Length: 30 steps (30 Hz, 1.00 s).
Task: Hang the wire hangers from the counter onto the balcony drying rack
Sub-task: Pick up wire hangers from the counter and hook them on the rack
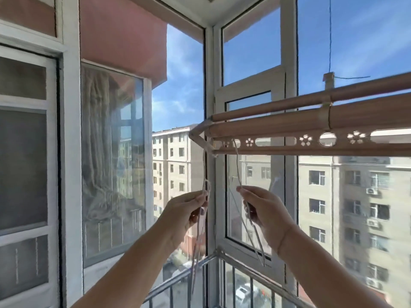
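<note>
Facing the window, clear glass in white frames, with the rack running just above both grips: smooth wood-toned tubes over a flat strip punched with round holes and flower cutouts. Reaching up with both hands, held apart. Pinching one hanger between thumb and fingers of the right hand, thin pale wire rising from the grip, its hook seemingly threading a hole directly above, its shoulders trailing below the palm. Curling the left hand round a bundle of more wire hangers, long and narrow below the grip, dangling toward the metal railing, one hook rising toward the rack's end; not telling whether it is catching there. Judging the task as barely begun: seeing nothing hanging free of a hand yet, so probably seating the right one first, then feeding the bundle across one by one. Not seeing the counter.
</note>
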### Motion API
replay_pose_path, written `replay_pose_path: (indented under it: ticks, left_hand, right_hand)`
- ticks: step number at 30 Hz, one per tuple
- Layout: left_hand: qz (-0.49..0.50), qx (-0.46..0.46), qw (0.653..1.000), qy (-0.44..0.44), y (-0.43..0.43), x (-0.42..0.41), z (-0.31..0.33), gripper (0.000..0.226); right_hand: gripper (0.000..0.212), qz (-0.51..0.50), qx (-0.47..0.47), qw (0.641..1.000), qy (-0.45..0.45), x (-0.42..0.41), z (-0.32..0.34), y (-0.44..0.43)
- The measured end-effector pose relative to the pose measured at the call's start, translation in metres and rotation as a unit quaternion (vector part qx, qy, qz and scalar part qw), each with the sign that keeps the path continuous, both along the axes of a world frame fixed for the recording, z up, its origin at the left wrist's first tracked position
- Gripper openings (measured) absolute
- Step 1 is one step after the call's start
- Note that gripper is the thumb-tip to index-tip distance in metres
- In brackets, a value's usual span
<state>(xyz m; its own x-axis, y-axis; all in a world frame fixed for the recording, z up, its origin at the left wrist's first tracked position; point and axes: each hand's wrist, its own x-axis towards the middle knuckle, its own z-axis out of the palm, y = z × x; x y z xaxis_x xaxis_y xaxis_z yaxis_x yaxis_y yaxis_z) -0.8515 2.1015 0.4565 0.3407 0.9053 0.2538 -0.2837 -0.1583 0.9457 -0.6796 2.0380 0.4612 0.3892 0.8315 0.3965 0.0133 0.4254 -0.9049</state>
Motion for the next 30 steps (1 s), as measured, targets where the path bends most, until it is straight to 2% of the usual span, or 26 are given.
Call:
replay_pose_path:
  ticks: [9, 21, 30]
  left_hand:
    - [-0.099, -0.004, 0.995, 0.01, 0.094, 0.015, 0.015, 0.02]
    - [-0.184, -0.014, 0.983, 0.009, 0.132, 0.045, 0.013, 0.019]
    - [-0.22, -0.042, 0.975, 0.009, 0.148, 0.053, 0.0, 0.017]
  right_hand:
    - [0.015, -0.102, 0.003, 0.995, 0.012, -0.003, 0.013, 0.053]
    - [0.013, -0.191, -0.003, 0.981, 0.02, 0.008, 0.002, 0.073]
    - [0.012, -0.201, -0.016, 0.978, 0.051, 0.009, -0.011, 0.079]
